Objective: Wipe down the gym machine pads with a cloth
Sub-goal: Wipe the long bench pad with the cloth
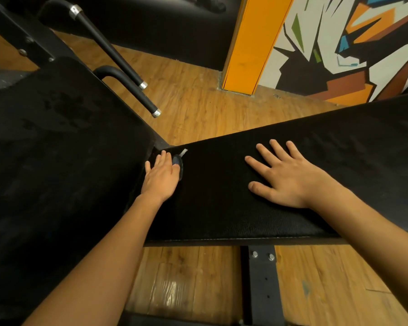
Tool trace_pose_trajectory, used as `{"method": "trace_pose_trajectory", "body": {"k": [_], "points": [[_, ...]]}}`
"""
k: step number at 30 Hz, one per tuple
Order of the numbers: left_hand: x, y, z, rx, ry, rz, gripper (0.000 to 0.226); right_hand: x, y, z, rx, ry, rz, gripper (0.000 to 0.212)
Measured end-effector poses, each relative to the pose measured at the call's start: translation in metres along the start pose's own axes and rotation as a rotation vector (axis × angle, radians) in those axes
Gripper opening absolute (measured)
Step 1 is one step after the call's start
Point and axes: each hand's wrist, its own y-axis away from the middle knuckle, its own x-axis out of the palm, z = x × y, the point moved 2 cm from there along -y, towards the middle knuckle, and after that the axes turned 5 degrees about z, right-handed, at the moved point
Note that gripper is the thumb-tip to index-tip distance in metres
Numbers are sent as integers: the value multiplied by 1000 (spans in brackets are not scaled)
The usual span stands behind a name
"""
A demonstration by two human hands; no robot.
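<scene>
A long black seat pad runs from the middle to the right. A larger black back pad fills the left. My left hand lies with straight fingers at the seam where the two pads meet. It presses a dark blue cloth against the seat pad. Only the cloth's edge and a white tag show beside the hand, and the thumb is hidden. My right hand rests flat, fingers spread, on the seat pad and holds nothing.
Two black handle bars with metal end caps stick out behind the back pad. A black steel frame leg with bolts runs under the seat pad. The floor is wood, with an orange post and a painted wall beyond.
</scene>
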Motion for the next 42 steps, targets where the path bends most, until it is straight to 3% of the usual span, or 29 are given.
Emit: {"method": "trace_pose_trajectory", "body": {"k": [11,15,20,24,28,34,42], "points": [[-11,-26,-6,14,64,14,57,0,-1,2,12,9,9,120],[0,-6,5,19,96,11,56,-3,2,3,19,0,-6,103],[3,-3,4,26,120,5,55,-5,6,6,5,-20,-16,98],[7,-8,10,47,59,7,52,-4,19,24,-45,-95,-5,74],[10,-13,11,10,63,-1,52,-2,32,69,-126,-140,54,87],[4,-16,2,42,70,-39,55,4,25,96,-89,26,47,111],[-12,-49,0,94,104,-17,55,15,18,98,-69,21,-76,103]]}}
